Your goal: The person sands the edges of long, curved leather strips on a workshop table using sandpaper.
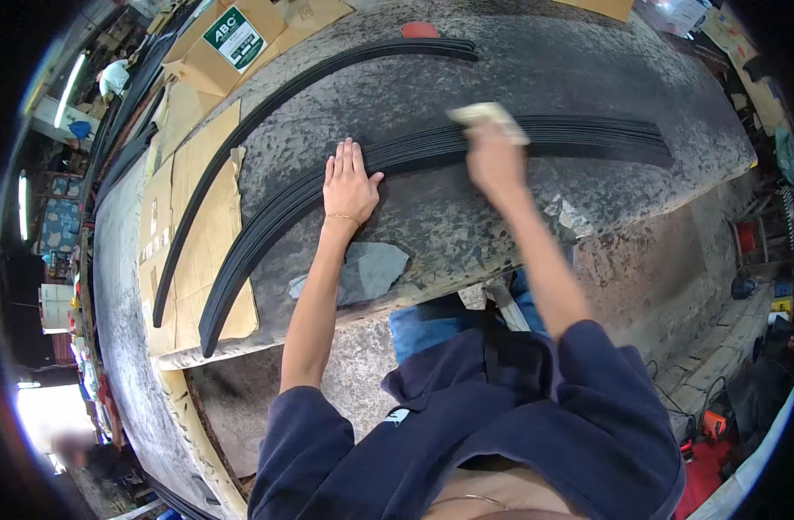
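Note:
Long black strips [275, 217] lie side by side in a wide bundle across the dark, worn table [466, 221]. My left hand [351, 184] rests flat on the bundle left of its middle, fingers stretched out. Farther right, my right hand [495, 160] holds a pale yellowish cloth or pad [490, 117] over the upper edge of the strips; hand and pad are slightly blurred. Beyond this bundle, a narrower bundle of black strips [280, 91] curves over the table and cardboard. A grey cloth [371, 269] lies near the front edge.
Flat cardboard [193, 217] covers the table's left part, with a cardboard box [208, 56] behind. A red object [420, 30] sits at the far edge. A crumpled clear scrap [570, 215] lies near the front right edge. Another person [113, 78] is at the upper left.

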`<act>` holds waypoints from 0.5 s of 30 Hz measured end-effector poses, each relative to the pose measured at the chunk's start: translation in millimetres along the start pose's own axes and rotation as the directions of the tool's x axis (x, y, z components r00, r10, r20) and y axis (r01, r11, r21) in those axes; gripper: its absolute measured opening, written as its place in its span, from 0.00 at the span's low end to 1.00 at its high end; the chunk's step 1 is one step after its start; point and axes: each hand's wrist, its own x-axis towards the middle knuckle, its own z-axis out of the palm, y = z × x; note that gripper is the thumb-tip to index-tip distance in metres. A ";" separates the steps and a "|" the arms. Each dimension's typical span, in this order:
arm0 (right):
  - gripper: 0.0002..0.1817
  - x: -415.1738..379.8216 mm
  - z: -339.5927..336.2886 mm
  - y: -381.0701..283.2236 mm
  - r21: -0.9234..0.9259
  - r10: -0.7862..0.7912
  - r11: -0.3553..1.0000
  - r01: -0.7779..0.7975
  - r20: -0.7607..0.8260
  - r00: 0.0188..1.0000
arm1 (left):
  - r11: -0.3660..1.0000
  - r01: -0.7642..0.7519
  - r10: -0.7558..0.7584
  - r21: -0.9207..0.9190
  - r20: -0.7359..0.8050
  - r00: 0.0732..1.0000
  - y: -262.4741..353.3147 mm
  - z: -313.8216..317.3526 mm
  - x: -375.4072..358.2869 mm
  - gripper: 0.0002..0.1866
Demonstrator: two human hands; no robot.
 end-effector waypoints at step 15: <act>0.14 -3.9 16.2 15.1 -0.066 -0.068 0.996 0.061 -0.116 0.991 | 1.000 0.006 -0.006 0.022 -0.017 1.000 2.6 -0.7 -1.1 0.40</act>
